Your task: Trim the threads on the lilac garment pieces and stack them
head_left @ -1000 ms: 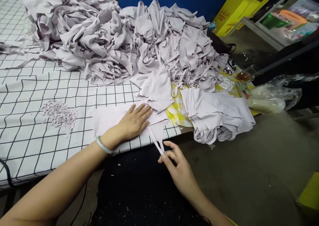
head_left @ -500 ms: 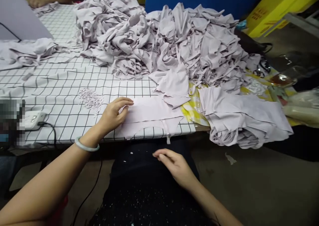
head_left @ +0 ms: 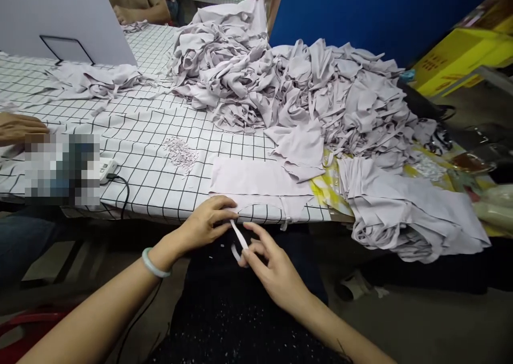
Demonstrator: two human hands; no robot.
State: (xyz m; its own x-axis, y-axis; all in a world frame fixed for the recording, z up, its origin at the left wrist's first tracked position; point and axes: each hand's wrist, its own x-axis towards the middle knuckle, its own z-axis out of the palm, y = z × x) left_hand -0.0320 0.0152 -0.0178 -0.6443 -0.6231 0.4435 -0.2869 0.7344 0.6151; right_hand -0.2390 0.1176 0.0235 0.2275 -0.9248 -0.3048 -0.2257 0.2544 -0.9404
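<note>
Over the dark lap the right hand (head_left: 276, 270) pinches the loose end of a thin strap (head_left: 239, 234) between thumb and fingers, and the left hand (head_left: 206, 225) nips it shut where it leaves the flat garment (head_left: 256, 179) at the front edge of the counter (head_left: 160, 193); I'd draw it taut and untwisted between both grips. A hard tug could slide the garment off that edge; open checked cloth lies left, clippings (head_left: 180, 151) beyond, the heap (head_left: 304, 86) crowding behind.

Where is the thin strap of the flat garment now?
In the head view, lower centre: the strap hangs off the near edge of the table, pinched between the left hand and the right hand, just below the flat garment.
</note>
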